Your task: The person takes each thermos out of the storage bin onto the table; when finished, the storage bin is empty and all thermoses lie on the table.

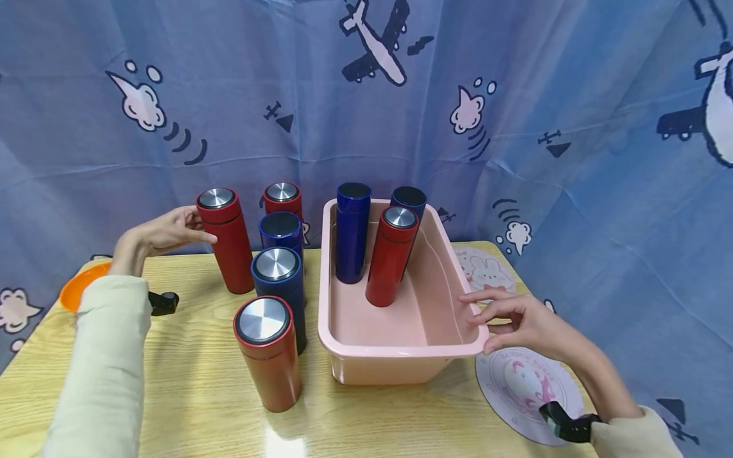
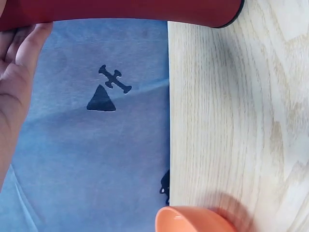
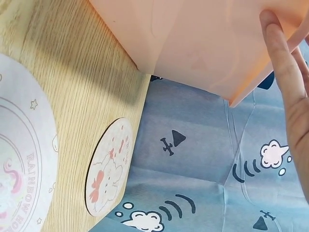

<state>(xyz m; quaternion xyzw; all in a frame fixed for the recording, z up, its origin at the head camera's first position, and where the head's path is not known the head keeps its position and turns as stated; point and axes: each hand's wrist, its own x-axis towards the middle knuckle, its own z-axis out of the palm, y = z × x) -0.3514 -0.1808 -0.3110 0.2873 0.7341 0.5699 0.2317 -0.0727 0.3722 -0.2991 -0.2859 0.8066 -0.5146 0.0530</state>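
Note:
My left hand (image 1: pixel 172 230) grips a dark red thermos (image 1: pixel 231 254) near its top, at the far left of the group. The same thermos (image 2: pixel 120 12) crosses the top of the left wrist view. At the right, my right hand (image 1: pixel 518 321) pinches the rim of a pink plastic bin (image 1: pixel 401 351), fingers over the edge. In the bin stand a blue thermos (image 1: pixel 352 242), a red thermos (image 1: pixel 389 267) leaning slightly, and another blue thermos (image 1: pixel 410 198) partly hidden behind the red one.
Left of the bin stand an orange-red thermos (image 1: pixel 272 369), two blue thermoses (image 1: pixel 289 286) and a red thermos (image 1: pixel 283 202) behind them. An orange bowl (image 1: pixel 80 286) sits at the left. Round mats (image 1: pixel 487 375) lie right of the bin; a blue curtain (image 1: pixel 240 95) hangs behind the table.

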